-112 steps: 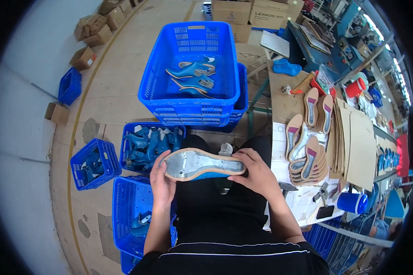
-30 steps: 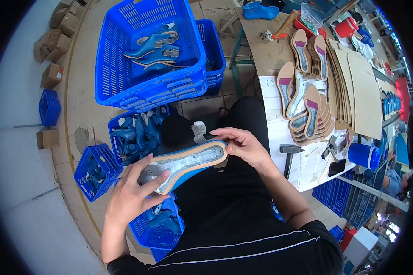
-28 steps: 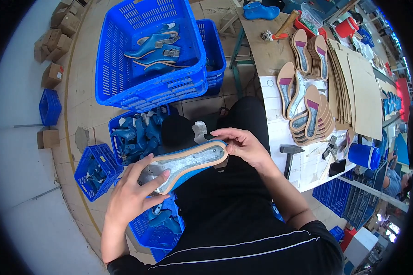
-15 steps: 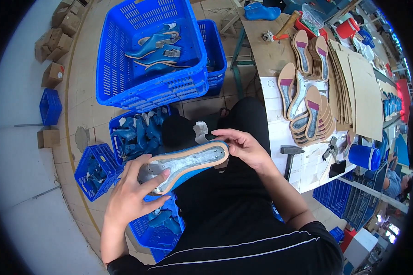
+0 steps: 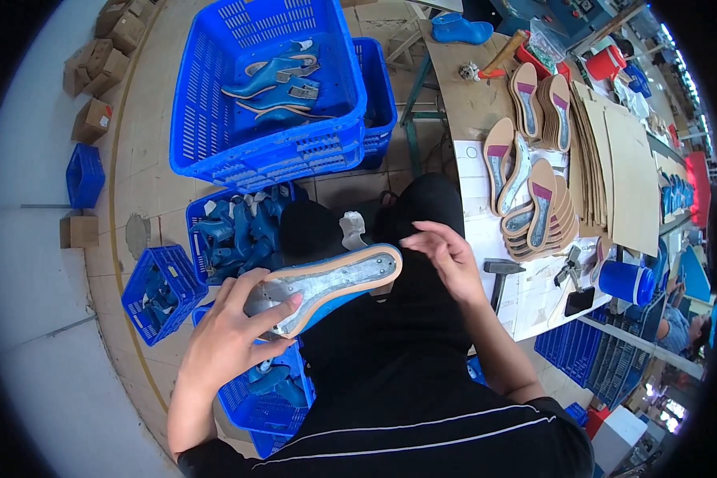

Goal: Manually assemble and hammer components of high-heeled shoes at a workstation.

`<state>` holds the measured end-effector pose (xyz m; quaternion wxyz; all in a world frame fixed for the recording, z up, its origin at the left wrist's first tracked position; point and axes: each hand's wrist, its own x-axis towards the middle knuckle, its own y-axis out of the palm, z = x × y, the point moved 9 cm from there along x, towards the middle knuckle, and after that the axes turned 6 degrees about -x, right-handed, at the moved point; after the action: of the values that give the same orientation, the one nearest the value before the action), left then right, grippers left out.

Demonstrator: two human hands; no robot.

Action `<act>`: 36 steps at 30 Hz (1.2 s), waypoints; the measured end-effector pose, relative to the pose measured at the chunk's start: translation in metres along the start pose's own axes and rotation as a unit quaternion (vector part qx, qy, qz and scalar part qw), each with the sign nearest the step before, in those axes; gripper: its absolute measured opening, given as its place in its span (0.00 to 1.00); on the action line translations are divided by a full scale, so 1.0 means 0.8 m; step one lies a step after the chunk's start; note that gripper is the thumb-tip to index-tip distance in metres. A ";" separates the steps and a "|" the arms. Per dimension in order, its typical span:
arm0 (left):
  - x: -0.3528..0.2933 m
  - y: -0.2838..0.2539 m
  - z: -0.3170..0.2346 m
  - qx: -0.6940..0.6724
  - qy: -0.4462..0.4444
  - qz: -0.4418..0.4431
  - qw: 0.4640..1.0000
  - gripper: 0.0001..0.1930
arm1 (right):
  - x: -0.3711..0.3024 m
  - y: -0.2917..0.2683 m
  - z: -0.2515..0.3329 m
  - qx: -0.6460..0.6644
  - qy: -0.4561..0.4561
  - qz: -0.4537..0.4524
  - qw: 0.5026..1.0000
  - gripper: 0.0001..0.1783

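A blue shoe last (image 5: 344,301) lies sole up across my lap, its sole showing a tan rim around a grey, metallic-looking middle. My left hand (image 5: 229,331) grips it at the broad end, with thumb and fingers spread over the sole. Just right of the narrow end, my right hand (image 5: 454,267) is raised with its fingers extended; it is apart from the last and I see nothing in it. A whitish, curved piece (image 5: 352,229) shows between my knees, beyond the last.
A blue crate (image 5: 267,155) with several lasts stands ahead. More crates of lasts (image 5: 239,235) are at my left. The right-hand table holds stacked insoles (image 5: 542,203), a hammer (image 5: 499,279), pincers (image 5: 568,269), brown board sheets (image 5: 633,175) and a blue jug (image 5: 625,281).
My right hand has let go of the last's narrow end and drawn away to the right, its fingers opening. My left hand keeps its hold on the last.
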<state>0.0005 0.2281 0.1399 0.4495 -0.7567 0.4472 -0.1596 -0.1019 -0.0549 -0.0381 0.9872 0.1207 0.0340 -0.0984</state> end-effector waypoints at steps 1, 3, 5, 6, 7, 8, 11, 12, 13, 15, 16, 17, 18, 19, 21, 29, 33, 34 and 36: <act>-0.001 0.000 0.000 -0.006 0.000 -0.004 1.000 0.33 | -0.010 -0.017 0.000 -0.056 -0.005 -0.028 0.998 0.27; -0.001 -0.003 -0.002 -0.003 0.004 -0.007 1.000 0.34 | -0.033 -0.041 -0.015 -0.074 0.005 -0.038 0.996 0.27; 0.000 -0.001 -0.004 0.000 0.013 -0.005 1.000 0.34 | -0.043 -0.044 -0.017 -0.080 0.029 -0.042 0.996 0.28; -0.001 0.000 -0.004 0.012 0.015 -0.003 1.000 0.34 | -0.043 -0.042 -0.017 -0.081 0.028 -0.044 0.995 0.28; -0.001 0.002 -0.005 0.023 0.020 -0.001 1.000 0.35 | -0.039 -0.027 -0.011 -0.082 0.012 -0.023 0.996 0.28; -0.001 0.002 -0.006 0.023 0.024 -0.001 0.999 0.35 | -0.032 -0.011 -0.004 -0.082 -0.004 -0.001 0.997 0.29; -0.004 0.004 -0.005 0.037 0.026 -0.001 0.999 0.35 | 0.007 0.037 0.022 -0.047 -0.004 0.038 0.998 0.33; -0.005 0.006 -0.004 0.038 0.026 0.000 0.999 0.35 | 0.015 0.051 0.026 -0.037 0.003 0.060 0.997 0.35; -0.006 0.006 -0.003 0.040 0.025 0.001 0.999 0.35 | 0.020 0.064 0.019 -0.016 0.030 0.091 0.995 0.36; -0.005 0.005 -0.004 0.043 0.027 0.001 0.999 0.36 | 0.021 0.071 -0.003 0.025 0.070 0.127 0.989 0.36; -0.006 0.005 -0.004 0.045 0.027 0.002 0.999 0.36 | 0.021 0.071 -0.007 0.023 0.069 0.131 0.989 0.36; -0.006 0.005 -0.003 0.045 0.025 -0.002 0.999 0.36 | 0.022 0.071 -0.006 0.039 0.056 0.131 0.989 0.36; -0.007 0.007 -0.004 0.049 0.027 -0.001 0.998 0.37 | 0.022 0.071 -0.004 0.054 0.044 0.132 0.989 0.35; -0.008 0.009 -0.004 0.053 0.029 0.001 0.998 0.37 | 0.023 0.070 -0.001 0.053 0.054 0.114 0.991 0.34; -0.010 0.010 -0.002 0.053 0.025 0.005 0.998 0.37 | 0.022 0.069 -0.003 0.057 0.052 0.119 0.990 0.34; -0.009 0.012 0.002 0.055 0.023 0.022 0.998 0.37 | 0.023 0.066 -0.010 0.059 0.053 0.107 0.991 0.34; -0.008 0.010 0.001 0.055 0.018 0.020 0.998 0.38 | 0.025 0.068 -0.004 0.051 0.051 0.113 0.991 0.33; -0.008 0.010 0.000 0.054 0.015 0.020 0.998 0.39 | 0.025 0.068 -0.002 0.047 0.043 0.115 0.991 0.32; -0.008 0.011 -0.001 0.053 0.015 0.019 0.998 0.38 | 0.023 0.065 -0.008 0.049 0.049 0.109 0.992 0.31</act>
<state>-0.0082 0.2310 0.1346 0.4855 -0.7206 0.4589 -0.1857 -0.0736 -0.0076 -0.0338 0.9821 0.1766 0.0644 0.0142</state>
